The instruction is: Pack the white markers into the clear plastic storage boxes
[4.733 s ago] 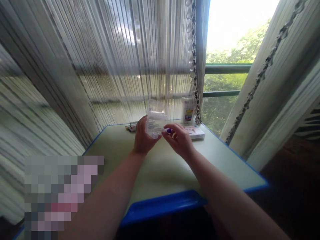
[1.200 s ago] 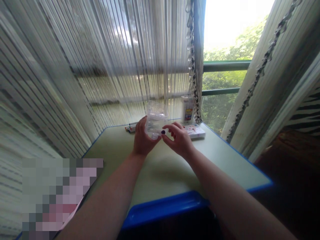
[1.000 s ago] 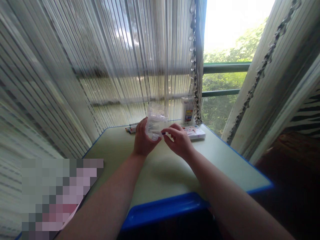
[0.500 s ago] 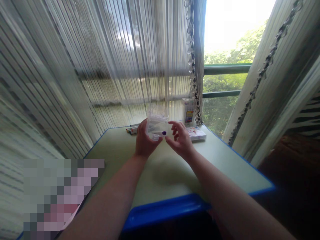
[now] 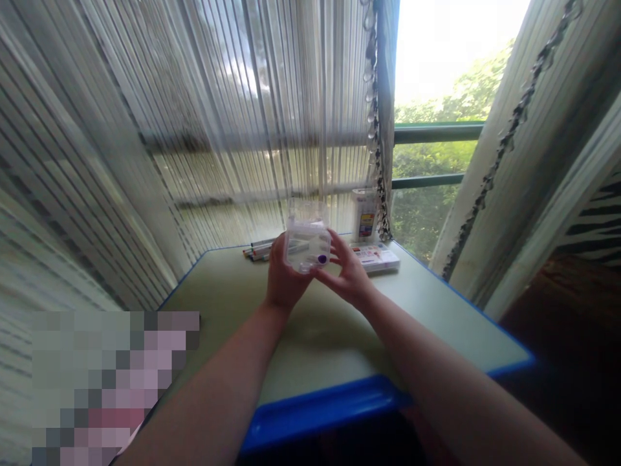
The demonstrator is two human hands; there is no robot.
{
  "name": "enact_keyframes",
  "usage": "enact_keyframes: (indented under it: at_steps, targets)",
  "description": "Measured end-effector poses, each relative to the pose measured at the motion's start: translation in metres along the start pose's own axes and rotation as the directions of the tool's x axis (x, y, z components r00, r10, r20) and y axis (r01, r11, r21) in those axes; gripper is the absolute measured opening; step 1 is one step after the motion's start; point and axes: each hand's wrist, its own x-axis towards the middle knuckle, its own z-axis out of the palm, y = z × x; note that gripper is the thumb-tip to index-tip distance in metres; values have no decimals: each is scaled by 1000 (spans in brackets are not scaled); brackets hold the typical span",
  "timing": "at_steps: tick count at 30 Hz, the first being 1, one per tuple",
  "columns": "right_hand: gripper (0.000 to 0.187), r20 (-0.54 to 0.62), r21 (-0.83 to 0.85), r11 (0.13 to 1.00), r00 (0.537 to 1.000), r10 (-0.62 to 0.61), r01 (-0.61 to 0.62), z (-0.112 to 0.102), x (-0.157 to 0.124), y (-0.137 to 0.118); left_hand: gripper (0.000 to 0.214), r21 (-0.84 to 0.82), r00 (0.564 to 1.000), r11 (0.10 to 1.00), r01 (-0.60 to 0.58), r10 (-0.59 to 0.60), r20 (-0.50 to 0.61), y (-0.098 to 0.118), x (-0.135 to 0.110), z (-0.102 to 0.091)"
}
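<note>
A clear plastic case (image 5: 301,246) with its lid raised is held up above the table. My left hand (image 5: 285,278) wraps round its left side and lower edge. At its right side, my right hand (image 5: 350,268) has its fingers and thumb against the case. Inside, in the lower right corner, shows a round purple end (image 5: 322,259), apparently of a marker lying in the case. Behind my left hand, several markers (image 5: 259,250) lie in a loose pile. The far fingertips of both hands are hidden by the case.
A flat clear case with a printed label (image 5: 376,257) lies right of my right hand. An upright clear container with a yellow and blue label (image 5: 365,217) stands at the back. The table (image 5: 436,330) has a blue edge; sheer curtains (image 5: 233,142) hang behind it.
My right hand has come in to the case and now grips its right side; before, its fingers were apart from it. The case has turned slightly to face me.
</note>
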Motion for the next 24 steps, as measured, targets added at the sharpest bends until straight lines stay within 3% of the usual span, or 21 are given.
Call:
enact_keyframes:
  at_steps: [8, 18, 24]
  targets:
    - [83, -42, -54, 998, 999, -31, 29, -1, -1, 5, 83, 102, 996, 991, -88, 86, 26, 6, 1, -2]
    - [94, -118, -246, 966, 986, -117, 85, -4, 2, 10, 72, 142, 976, 970, -196, 178, 125, 7, 1, -2]
    - [83, -157, -273, 960, 981, -113, 67, -6, 2, 8, 71, 151, 955, 955, -256, 227, 189, -2, 2, -6]
